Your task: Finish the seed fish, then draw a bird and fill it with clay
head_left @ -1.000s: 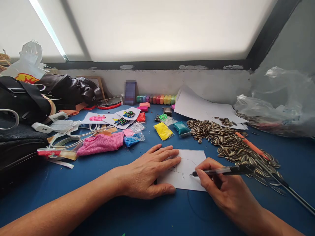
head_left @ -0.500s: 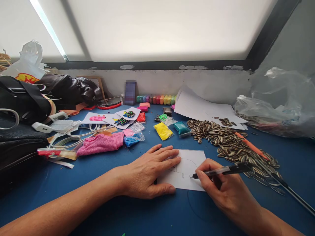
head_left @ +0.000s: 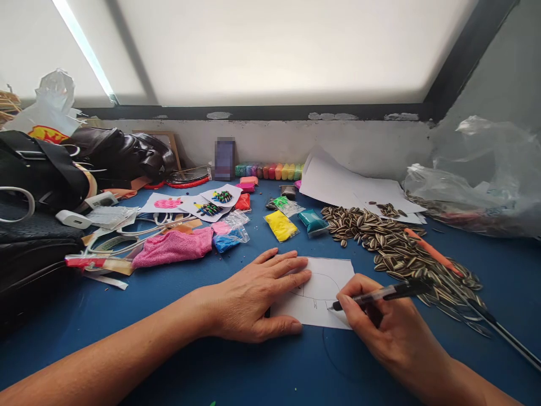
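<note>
A small white sheet of paper lies on the blue table in front of me, with a rounded outline and short strokes below it drawn in dark ink. My left hand rests flat on its left part, fingers spread, covering some of the drawing. My right hand grips a black pen with a clear barrel. The pen's tip touches the paper beneath the outline, at a short stroke. Just beyond the right hand spreads a heap of striped sunflower seeds.
Yellow and teal clay packets lie behind the paper. A pink cloth, cables and black bags crowd the left. An orange-handled tool lies across the seeds; white sheets and a plastic bag are behind.
The pen tip has moved slightly down, and a short stroke now shows above it. My left hand stays in place on the paper.
</note>
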`<state>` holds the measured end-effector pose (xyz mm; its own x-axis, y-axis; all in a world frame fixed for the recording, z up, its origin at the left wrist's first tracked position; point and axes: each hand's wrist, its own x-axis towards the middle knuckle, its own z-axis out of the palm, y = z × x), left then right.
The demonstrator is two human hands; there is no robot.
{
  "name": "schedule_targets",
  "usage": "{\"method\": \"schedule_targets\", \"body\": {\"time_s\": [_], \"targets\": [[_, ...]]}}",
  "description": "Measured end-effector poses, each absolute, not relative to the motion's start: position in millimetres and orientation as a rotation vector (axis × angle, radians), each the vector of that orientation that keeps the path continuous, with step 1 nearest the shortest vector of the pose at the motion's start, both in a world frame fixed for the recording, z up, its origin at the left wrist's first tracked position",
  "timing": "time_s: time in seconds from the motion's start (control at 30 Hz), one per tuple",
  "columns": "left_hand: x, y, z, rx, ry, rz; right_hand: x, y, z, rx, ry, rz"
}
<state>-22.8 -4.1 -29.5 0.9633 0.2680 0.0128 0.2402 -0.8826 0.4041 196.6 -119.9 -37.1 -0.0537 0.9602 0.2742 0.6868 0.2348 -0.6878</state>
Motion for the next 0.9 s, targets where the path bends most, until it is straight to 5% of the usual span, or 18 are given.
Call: {"method": "schedule_targets", "body": {"time_s": [0.9], "targets": [[-23.5, -4.2, -29.8, 2.68, 0.348, 0.161, 195.9, -117.5, -36.1, -1.578, -1.74, 0.512]]}}
